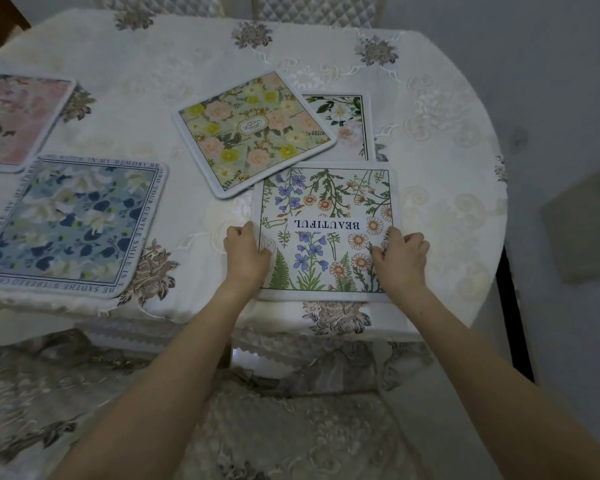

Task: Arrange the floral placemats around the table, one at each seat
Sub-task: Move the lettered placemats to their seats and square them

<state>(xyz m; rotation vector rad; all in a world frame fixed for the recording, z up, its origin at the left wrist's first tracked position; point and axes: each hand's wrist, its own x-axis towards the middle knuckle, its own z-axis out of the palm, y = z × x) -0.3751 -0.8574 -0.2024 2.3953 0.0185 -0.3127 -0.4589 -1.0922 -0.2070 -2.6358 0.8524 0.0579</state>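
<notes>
A white placemat printed with blue and orange flowers and the word BEAUTIFUL [326, 209] lies flat at the near edge of the table. My left hand [245, 252] grips its left edge and my right hand [400, 259] grips its right edge. Behind it a green placemat with pink and yellow roses [253, 133] lies tilted, partly covering a white rose placemat [347, 123]. A blue placemat with white lilies and a text border [70, 223] sits at the near left. A pink floral placemat [14, 116] lies at the far left.
The table wears a cream embroidered tablecloth [440, 161] that hangs over the near edge. Two quilted chair backs [316, 8] stand at the far side. A grey cushion-like thing [586, 226] lies on the floor to the right.
</notes>
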